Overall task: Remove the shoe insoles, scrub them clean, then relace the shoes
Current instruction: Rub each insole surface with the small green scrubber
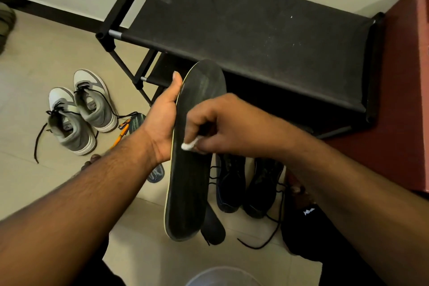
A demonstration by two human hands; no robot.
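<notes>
Grip: left hand [162,121] holds the black insole [190,169] by its edge; right hand [222,127] pinches a white wipe [188,145] against it.
Done: insole out, scrubbing apparently underway.
Left: second insole [214,230] on the floor below; black shoes [246,183] under the right hand unlaced.
Around: grey sneakers [81,111] left of the grip; shoe rack [243,30] beyond.

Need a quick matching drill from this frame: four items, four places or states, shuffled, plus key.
Items:
1. black insole
2. grey shoes
3. black shoes
4. white wad

Places or states:
A. on the floor left of the rack, laces loose
B. pinched in the right hand, pressed on the insole
C. held up by the left hand
D. on the floor below the right forearm, laces trailing

Pairs: 1-C, 2-A, 3-D, 4-B
</notes>
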